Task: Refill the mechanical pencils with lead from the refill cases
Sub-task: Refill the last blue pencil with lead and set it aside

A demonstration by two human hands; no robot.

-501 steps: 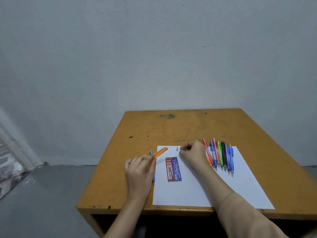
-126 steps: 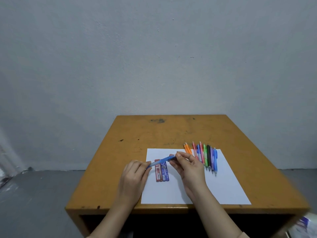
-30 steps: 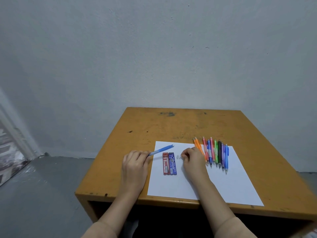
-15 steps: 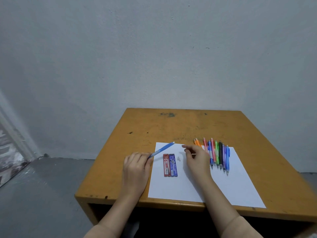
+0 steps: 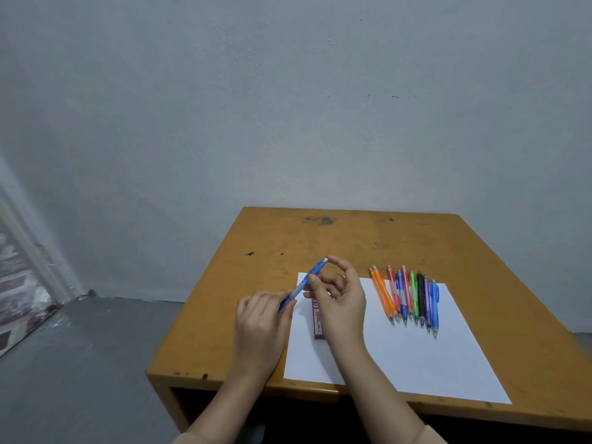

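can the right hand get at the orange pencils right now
Probably yes: the orange pencils lie uncovered just beside the right hand, only bare paper between them, and that hand seems to hold nothing.

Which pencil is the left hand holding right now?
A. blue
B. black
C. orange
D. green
A: the left hand grips the blue pencil by its lower end, and the pencil slants up toward the right hand.
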